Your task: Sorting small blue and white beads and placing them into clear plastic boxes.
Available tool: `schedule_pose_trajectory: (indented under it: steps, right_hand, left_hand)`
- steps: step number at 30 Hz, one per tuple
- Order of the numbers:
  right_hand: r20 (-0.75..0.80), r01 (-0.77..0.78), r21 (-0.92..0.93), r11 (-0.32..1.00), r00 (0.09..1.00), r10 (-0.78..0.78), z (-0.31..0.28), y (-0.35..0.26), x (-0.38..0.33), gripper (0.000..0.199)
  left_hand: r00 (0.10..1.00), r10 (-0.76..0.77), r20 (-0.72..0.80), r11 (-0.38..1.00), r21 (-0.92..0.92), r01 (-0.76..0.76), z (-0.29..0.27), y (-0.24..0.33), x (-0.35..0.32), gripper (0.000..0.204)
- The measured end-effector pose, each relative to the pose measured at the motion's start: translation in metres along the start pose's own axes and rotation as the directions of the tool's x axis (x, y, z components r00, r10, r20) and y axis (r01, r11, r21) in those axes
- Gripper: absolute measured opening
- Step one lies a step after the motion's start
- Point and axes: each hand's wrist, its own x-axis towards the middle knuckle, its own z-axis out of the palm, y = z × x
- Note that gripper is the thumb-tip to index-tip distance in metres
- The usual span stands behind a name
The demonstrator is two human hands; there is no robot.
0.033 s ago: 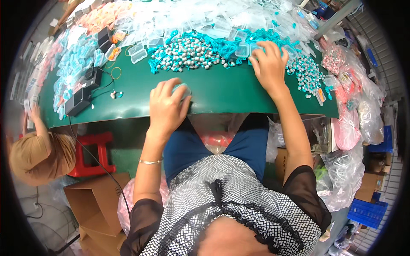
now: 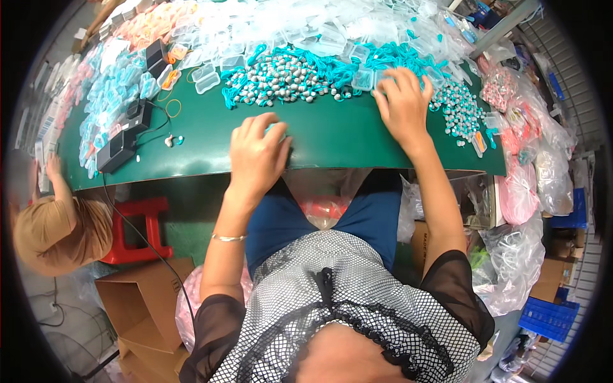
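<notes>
My left hand [image 2: 257, 153] is over the near part of the green table, its fingers curled round a small clear case with some teal in it, mostly hidden by the fingers and blurred. My right hand [image 2: 405, 110] reaches the far pile with its fingers apart and slightly bent, palm down. Beside its fingertips lies a clear plastic case [image 2: 363, 79]; whether they touch is hard to tell. Left of that hand is a heap of grey-and-teal bead-like pieces [image 2: 281, 78] on teal cords [image 2: 338, 66]. More small grey-and-teal pieces [image 2: 461, 113] lie to its right.
Clear plastic cases [image 2: 306, 25] are heaped along the back of the green table [image 2: 332, 134]. Black devices [image 2: 117, 152] with a cable and pale blue cases [image 2: 115, 96] lie at left. A co-worker [image 2: 64, 233] sits beyond a red stool [image 2: 150, 230]. Plastic bags [image 2: 517, 191] crowd the right.
My left hand has moved slightly right, still closed round the case. My right hand has drawn slightly nearer and stays over the pile. The co-worker's hand at left has shifted a little.
</notes>
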Motion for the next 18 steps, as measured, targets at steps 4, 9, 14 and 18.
schedule_pose_trajectory:
  steps: [4, 9, 14, 18]
  right_hand:
    - [0.1, -0.003, 0.024, 1.0, 0.995, 0.0, -0.025, -0.029, -0.034, 0.018]
    - [0.166, -0.086, 0.06, 0.995, 0.983, 0.075, -0.036, -0.052, -0.061, 0.02]
    - [0.197, -0.196, 0.155, 0.968, 0.967, 0.164, -0.034, -0.06, -0.07, 0.022]
    - [0.184, -0.29, 0.311, 0.905, 0.953, 0.242, -0.033, -0.058, -0.065, 0.02]
  left_hand:
    - [0.998, -0.015, -0.054, 0.994, -0.113, 0.009, 0.048, 0.012, 0.034, 0.02]
    - [1.0, -0.003, -0.009, 0.991, -0.132, 0.002, 0.086, 0.025, 0.068, 0.016]
    - [0.988, -0.124, 0.094, 0.991, -0.038, 0.128, 0.102, 0.031, 0.074, 0.009]
    - [0.984, -0.141, 0.109, 0.989, -0.024, 0.145, 0.12, 0.028, 0.076, 0.007]
